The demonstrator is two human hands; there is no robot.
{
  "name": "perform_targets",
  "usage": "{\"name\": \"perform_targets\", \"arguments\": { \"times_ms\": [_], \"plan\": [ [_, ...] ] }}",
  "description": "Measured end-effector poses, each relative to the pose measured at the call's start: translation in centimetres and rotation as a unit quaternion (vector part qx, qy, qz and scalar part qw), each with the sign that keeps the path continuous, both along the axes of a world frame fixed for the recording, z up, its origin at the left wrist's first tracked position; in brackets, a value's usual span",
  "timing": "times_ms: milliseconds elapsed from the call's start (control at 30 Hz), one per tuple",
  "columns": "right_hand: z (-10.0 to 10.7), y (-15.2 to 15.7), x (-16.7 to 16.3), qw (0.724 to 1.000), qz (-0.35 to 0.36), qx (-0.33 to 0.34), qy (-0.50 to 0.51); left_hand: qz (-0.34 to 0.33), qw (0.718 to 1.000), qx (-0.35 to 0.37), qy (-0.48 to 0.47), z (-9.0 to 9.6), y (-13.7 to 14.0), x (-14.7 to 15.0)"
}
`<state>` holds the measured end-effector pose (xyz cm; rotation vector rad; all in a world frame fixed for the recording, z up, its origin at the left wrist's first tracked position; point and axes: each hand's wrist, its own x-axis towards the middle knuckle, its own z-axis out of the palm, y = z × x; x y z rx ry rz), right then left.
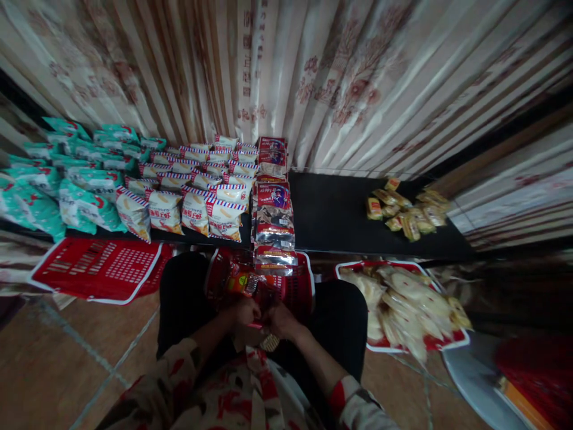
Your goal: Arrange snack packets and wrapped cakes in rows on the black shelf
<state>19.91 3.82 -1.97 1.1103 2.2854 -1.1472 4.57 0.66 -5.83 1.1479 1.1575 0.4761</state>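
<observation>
Close together over my lap, my left hand (246, 312) and my right hand (283, 321) are both closed, fingers curled. A thin pinkish-red edge (255, 325) shows between them; the dim light hides what it belongs to. Just beyond the hands, a red basket (306, 280) sits between my knees. Inside it lie shiny orange packets (242, 280), partly covered by my hands. A beige ribbed thing (270, 342) shows below my right hand, too dark to name.
On the black bench (329, 212) stand rows of teal snack bags (92, 206), white snack bags (226, 218), red-and-silver packets (274, 206) and small yellow packets (416, 221). A red basket (96, 269) is at left; another basket (373, 345) at right holds clear-wrapped pale packs (403, 304). Curtains (286, 71) hang behind.
</observation>
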Motion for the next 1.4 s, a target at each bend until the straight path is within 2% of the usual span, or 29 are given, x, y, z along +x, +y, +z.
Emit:
{"name": "perform_targets", "arguments": {
  "times_ms": [133, 267, 367, 467, 533, 600, 733, 800, 867, 967, 1067, 1167, 1200, 1267, 1400],
  "plan": [
    [0.8, -1.2, 0.2, 0.996, -0.021, 0.065, 0.050, -0.055, 0.996, 0.052, 0.042, 0.9, -0.4, -0.3],
    [2.6, -1.5, 0.6, 0.991, -0.053, 0.084, 0.085, -0.061, 0.988, 0.114, 0.082, 2.3, -1.0, -0.6],
    [5.5, -1.1, 1.0, 0.986, -0.082, 0.090, 0.110, -0.038, 0.972, 0.182, 0.142, 3.7, -1.8, -1.5],
    [9.5, -0.4, 1.2, 0.981, -0.090, 0.091, 0.149, -0.032, 0.956, 0.236, 0.171, 5.3, -2.6, -2.9],
    [12.1, 0.3, 1.2, 0.977, -0.084, 0.097, 0.172, -0.025, 0.961, 0.240, 0.136, 6.6, -3.0, -3.7],
    [14.3, 1.0, 1.3, 0.972, -0.086, 0.096, 0.198, -0.009, 0.973, 0.213, 0.091, 8.1, -3.2, -4.0],
    [16.8, 2.3, 1.3, 0.949, -0.148, 0.094, 0.262, 0.042, 0.989, 0.140, 0.018, 11.4, -3.1, -3.4],
    [17.4, 3.0, 1.3, 0.925, -0.207, 0.065, 0.312, 0.094, 0.984, 0.147, 0.032, 13.0, -2.7, -2.9],
    [17.6, 3.6, 1.3, 0.889, -0.278, 0.010, 0.364, 0.126, 0.978, 0.162, 0.039, 14.3, -2.2, -2.4],
    [17.6, 3.9, 1.2, 0.818, -0.379, -0.065, 0.427, 0.163, 0.973, 0.163, -0.004, 15.6, -1.4, -1.9],
    [17.5, 3.7, 1.0, 0.742, -0.471, -0.098, 0.468, 0.201, 0.967, 0.138, -0.072, 16.6, -0.6, -1.5],
    [17.4, 3.3, 1.0, 0.686, -0.518, -0.151, 0.488, 0.242, 0.957, 0.118, -0.108, 17.4, 0.2, -1.1],
    [17.4, 3.2, 1.1, 0.678, -0.519, -0.169, 0.492, 0.257, 0.953, 0.116, -0.114, 17.6, 0.5, -1.0],
    [17.4, 2.9, 1.4, 0.681, -0.505, -0.194, 0.493, 0.280, 0.945, 0.115, -0.123, 17.7, 1.2, -0.6],
    [16.8, 2.2, 2.1, 0.728, -0.461, -0.208, 0.462, 0.307, 0.934, 0.138, -0.117, 17.5, 2.8, 0.6]
  ]
}}
